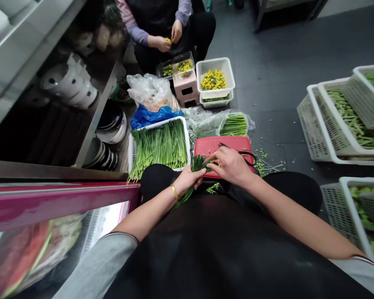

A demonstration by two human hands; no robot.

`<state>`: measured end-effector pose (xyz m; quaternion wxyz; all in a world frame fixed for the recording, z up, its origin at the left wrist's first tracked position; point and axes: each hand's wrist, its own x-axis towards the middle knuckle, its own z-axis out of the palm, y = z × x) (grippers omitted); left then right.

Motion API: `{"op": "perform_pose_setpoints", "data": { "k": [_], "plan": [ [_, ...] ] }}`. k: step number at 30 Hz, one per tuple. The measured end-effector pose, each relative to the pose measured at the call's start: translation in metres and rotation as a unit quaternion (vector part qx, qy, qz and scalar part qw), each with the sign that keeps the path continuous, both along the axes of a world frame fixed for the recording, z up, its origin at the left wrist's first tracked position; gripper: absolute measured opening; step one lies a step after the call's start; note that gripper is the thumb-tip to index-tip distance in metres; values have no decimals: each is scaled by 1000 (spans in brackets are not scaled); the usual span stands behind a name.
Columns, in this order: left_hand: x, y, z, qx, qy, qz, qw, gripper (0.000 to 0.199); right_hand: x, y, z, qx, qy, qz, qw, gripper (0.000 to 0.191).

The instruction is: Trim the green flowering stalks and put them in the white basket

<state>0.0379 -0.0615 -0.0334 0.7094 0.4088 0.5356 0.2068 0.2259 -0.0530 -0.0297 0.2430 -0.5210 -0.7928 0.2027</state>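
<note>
My left hand (188, 180), with a gold bracelet at the wrist, is closed round a bunch of green chive stems (198, 162). The stems' lower ends trail beneath the wrist. My right hand (232, 164) pinches at the upper end of this bunch with thumb and fingers. Just beyond the right hand, partly hidden by it, black-handled scissors (249, 157) rest on a red plastic board or lid (207, 144). Left of it, a white basket (187, 137) holds many green chive stems (162, 143) laid lengthwise. Small green trimmings (212, 189) lie in my lap.
Opposite sits a person (162, 41) handling yellow flowers. A pink stool (186, 87) and a white basket of yellow flowers (215, 79) stand between us. Bagged stems (233, 124) lie behind the red board. White baskets (324, 124) line the right; a metal shelf (102, 95) is left.
</note>
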Motion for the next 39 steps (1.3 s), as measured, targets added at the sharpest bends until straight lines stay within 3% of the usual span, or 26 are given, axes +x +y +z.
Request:
{"op": "perform_pose_setpoints", "data": {
  "k": [5,8,10,13,15,17,19,20,21,22,24,26,28,30,33,36,39],
  "plan": [
    [-1,-1,-1,6,-3,-9,1000,46,-8,0,3,-105,-7,36,994,9],
    [-2,-1,-3,7,5,-4,1000,48,-5,-1,2,-176,-57,15,983,10],
    [-2,-2,-4,8,9,-4,1000,52,-6,-2,-1,-169,-83,-9,982,11],
    [-2,-3,-3,4,-3,3,1000,55,-16,-1,-14,-163,44,-61,984,7],
    [-2,-2,-2,1,-18,13,1000,55,-24,0,-25,-225,240,-97,939,10],
    [-3,-1,-2,1,-32,24,999,54,-29,2,-36,-294,428,-126,845,21],
    [-5,1,-3,-5,-43,29,999,53,-25,4,-42,-318,552,-150,756,33],
    [-6,2,-3,-11,-48,31,998,52,-20,6,-42,-317,585,-156,730,37],
    [-7,2,-4,-18,-54,33,998,51,-12,7,-42,-317,592,-148,726,40],
    [-8,3,-5,-27,-60,36,997,50,-3,8,-39,-321,571,-125,745,41],
    [-9,3,-5,-44,-69,43,996,48,15,11,-32,-316,453,-62,831,44],
    [-9,4,-4,-54,-70,42,995,47,24,13,-22,-251,314,-34,915,42],
    [-8,4,-3,-51,-70,33,996,46,21,15,-15,-158,234,-39,959,35],
    [-6,5,-2,-43,-70,21,996,44,9,18,-12,-114,193,-13,974,27],
    [-4,6,1,-37,-60,11,997,45,-11,21,-17,-111,184,46,976,11],
    [-4,6,2,-32,-56,7,998,48,-18,21,-25,-123,240,27,963,12],
    [-4,4,-2,-21,-45,-7,999,49,-13,17,-21,-152,161,34,975,15]
  ]
}}
